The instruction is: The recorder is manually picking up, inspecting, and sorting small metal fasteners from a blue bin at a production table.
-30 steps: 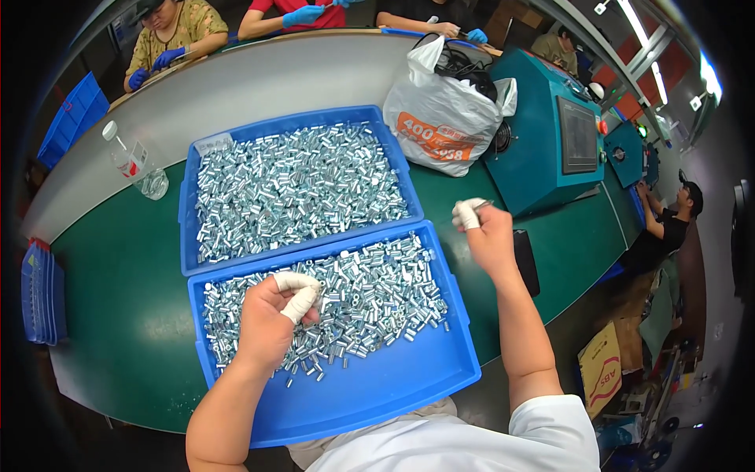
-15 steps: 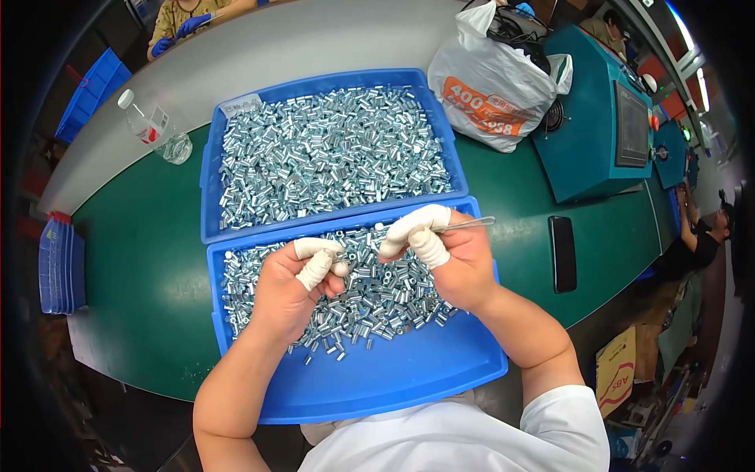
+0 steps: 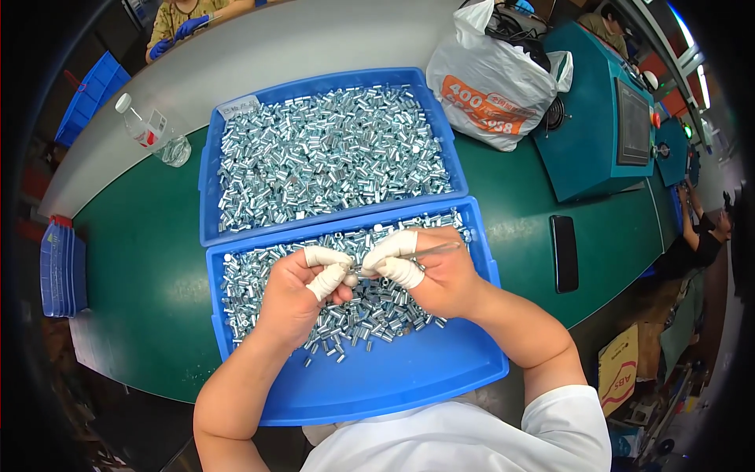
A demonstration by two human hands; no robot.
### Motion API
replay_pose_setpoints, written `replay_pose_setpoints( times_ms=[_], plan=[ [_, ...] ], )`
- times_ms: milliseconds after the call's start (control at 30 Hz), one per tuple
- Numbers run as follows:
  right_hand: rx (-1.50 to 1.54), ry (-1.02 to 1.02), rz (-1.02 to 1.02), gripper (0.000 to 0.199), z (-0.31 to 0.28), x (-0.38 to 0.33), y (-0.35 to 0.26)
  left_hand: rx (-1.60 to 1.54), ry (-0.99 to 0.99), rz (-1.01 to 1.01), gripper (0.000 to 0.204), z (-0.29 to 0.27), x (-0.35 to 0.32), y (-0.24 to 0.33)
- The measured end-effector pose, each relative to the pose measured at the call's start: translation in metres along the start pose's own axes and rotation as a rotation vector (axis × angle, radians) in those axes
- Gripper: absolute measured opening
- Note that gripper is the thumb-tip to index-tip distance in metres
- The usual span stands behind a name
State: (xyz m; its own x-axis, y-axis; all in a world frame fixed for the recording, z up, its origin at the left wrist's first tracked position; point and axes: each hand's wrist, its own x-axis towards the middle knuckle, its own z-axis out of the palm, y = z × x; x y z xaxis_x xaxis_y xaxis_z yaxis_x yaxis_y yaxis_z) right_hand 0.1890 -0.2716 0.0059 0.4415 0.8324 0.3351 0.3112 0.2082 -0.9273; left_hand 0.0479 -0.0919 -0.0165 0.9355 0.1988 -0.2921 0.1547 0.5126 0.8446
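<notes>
White finger covers wrap the thumb and fingertips of both my hands. My left hand (image 3: 295, 289) is closed in a pinch on a small silvery metal sleeve (image 3: 351, 269), mostly hidden by the fingers. Close beside it, my right hand (image 3: 429, 271) grips a thin metal tool (image 3: 437, 249) whose back end sticks out past the index finger; its tip is hidden at the left fingertips. Both hands are above the near blue tray (image 3: 377, 385), which holds a heap of small metal sleeves (image 3: 362, 315) toward its far side.
A second blue tray (image 3: 206, 189), filled with metal sleeves, adjoins the near one. On the green table (image 3: 141, 259) are a plastic bottle (image 3: 153, 130), a black phone (image 3: 564, 253), a white plastic bag (image 3: 487, 79) and a teal machine (image 3: 590, 118). Stacked blue bins (image 3: 63, 267) stand left. Other people work nearby.
My right hand has moved left and slightly down, bringing the thin tool to the left fingertips. My left hand has shifted slightly; the gap between the hands has closed.
</notes>
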Motion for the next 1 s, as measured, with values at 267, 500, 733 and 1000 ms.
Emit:
replay_pose_setpoints(
  times_ms=[267,500,733,1000],
  plan=[
    [0.020,-0.060,-0.152,0.013,0.0001,-0.0069,-0.0004,-0.138,-0.057,0.019,0.007,-0.0016,-0.0087,-0.0067],
    [-0.075,0.034,-0.212,0.014,0.0061,-0.0064,-0.0041,-0.105,-0.027,0.057,0.008,0.0011,-0.0043,-0.0048],
    [-0.126,0.105,-0.193,0.015,0.0071,-0.0048,-0.0026,-0.092,0.004,0.048,0.007,0.0019,-0.0054,-0.0078],
    [0.069,0.085,-0.058,0.019,0.0074,-0.0092,-0.0025,-0.127,-0.017,0.054,0.007,0.0040,-0.0073,-0.0093]
  ],
)
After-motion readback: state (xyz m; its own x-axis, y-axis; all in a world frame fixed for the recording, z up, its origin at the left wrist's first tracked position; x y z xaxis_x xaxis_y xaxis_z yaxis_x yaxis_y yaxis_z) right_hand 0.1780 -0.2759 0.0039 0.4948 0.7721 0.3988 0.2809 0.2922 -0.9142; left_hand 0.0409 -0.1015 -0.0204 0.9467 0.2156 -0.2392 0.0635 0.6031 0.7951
